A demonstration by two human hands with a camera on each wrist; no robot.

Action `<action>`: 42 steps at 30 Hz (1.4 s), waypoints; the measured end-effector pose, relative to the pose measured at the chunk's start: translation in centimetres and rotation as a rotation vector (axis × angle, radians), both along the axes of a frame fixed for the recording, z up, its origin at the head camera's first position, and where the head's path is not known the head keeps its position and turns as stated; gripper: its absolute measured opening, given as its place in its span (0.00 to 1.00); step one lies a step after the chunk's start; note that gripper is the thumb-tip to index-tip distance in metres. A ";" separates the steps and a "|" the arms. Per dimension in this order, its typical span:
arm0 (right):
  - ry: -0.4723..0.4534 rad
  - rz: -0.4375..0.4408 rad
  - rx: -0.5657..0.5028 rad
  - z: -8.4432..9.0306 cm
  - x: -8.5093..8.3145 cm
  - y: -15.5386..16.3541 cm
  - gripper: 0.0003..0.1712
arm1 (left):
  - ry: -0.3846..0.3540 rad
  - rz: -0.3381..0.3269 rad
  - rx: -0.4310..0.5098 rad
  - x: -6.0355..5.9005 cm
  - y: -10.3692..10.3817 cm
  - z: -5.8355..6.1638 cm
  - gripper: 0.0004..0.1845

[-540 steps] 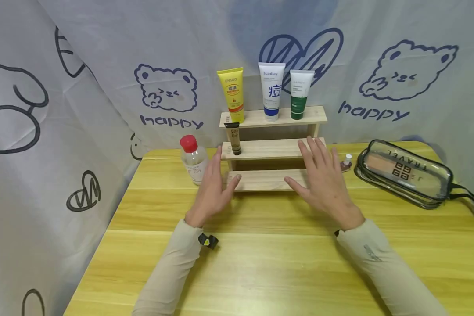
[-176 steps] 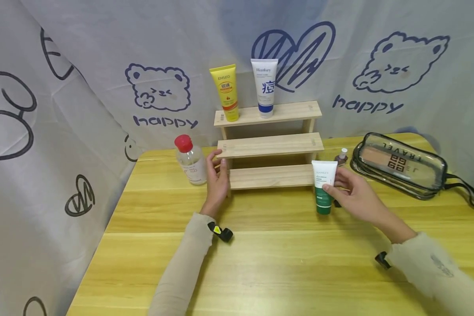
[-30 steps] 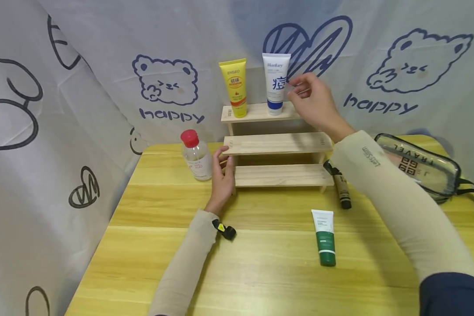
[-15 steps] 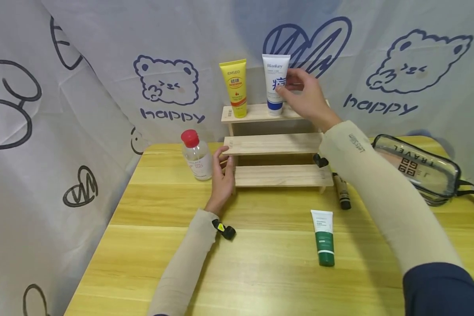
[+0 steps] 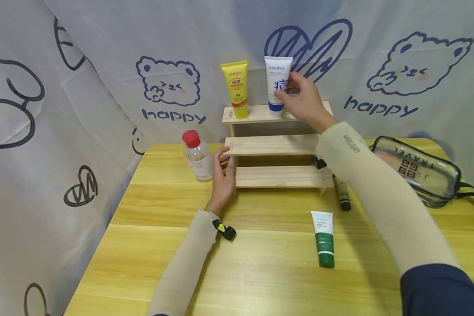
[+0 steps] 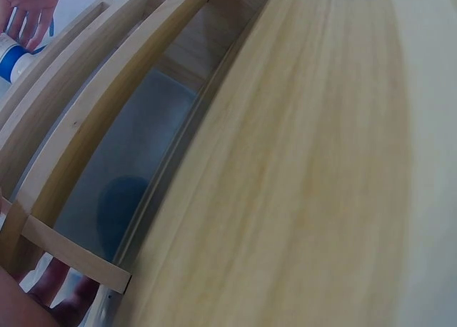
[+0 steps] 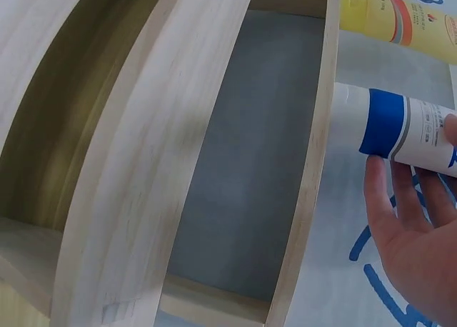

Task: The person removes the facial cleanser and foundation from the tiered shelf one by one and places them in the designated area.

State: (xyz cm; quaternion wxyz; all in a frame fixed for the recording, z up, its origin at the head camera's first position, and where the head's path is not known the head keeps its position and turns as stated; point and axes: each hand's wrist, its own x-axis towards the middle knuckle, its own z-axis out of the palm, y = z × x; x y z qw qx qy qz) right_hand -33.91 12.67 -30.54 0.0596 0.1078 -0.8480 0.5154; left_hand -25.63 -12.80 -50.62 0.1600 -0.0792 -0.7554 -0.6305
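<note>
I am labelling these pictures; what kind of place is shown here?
Probably a staged tabletop set, not a real bathroom: a printed cloth backdrop, a wooden table and a small stepped shelf holding cosmetic tubes.

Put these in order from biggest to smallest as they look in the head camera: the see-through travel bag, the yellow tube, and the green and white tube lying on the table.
1. See-through travel bag, the biggest, though an arm hides part of it.
2. Yellow tube and green and white tube: alike in length; the green one is nearer, so I cannot rank them.
</note>
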 end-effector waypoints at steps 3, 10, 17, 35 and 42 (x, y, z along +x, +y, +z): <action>0.000 -0.009 0.012 -0.2 0.2 0.3 0.31 | 0.000 0.008 -0.005 0.0 0.1 -0.2 0.22; -0.004 -0.033 0.023 -0.2 1.0 1.6 0.30 | -0.007 0.001 0.003 0.1 0.1 -0.3 0.22; 0.000 -0.031 0.042 0.0 2.1 2.9 0.30 | -0.009 0.002 0.007 0.1 0.2 -0.3 0.21; 0.077 0.064 0.053 0.0 5.8 5.5 0.29 | -0.016 0.007 0.019 0.1 0.0 -0.1 0.22; 0.081 0.075 0.065 -0.6 7.1 6.2 0.30 | -0.013 0.004 0.009 0.0 0.3 0.0 0.22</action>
